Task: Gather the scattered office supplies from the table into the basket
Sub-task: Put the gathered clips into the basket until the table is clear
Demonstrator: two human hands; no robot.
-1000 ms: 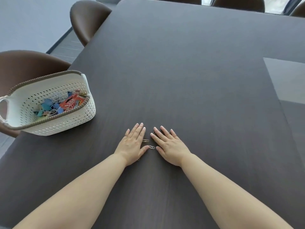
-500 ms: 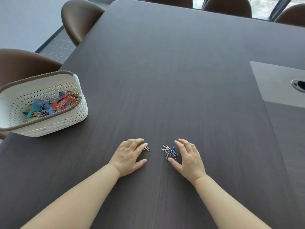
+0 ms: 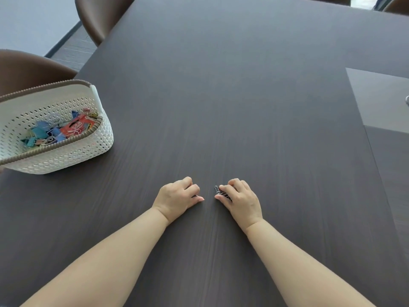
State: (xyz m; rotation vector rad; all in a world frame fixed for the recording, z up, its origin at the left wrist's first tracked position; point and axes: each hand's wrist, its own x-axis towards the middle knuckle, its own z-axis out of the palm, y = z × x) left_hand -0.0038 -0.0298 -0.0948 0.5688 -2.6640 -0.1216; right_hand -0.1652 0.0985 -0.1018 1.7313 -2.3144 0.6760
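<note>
Dark wood-grain table [image 3: 232, 96] fills view; brown chairs [image 3: 26, 69] at 10 & 11 o'clock. White basket [image 3: 73, 151] w/ binder clips [image 3: 44, 131] at 9. Left hand [image 3: 177, 197] curled, contents can't tell. Right hand [image 3: 240, 199] fingers closed over paper clips [image 3: 219, 191], 6 o'clock.

We see the white perforated basket [image 3: 66, 151] upright at the table's left edge, holding blue binder clips [image 3: 42, 132] and a red packet [image 3: 76, 127]. A small cluster of paper clips [image 3: 219, 191] lies on the table, partly under curled fingers.
</note>
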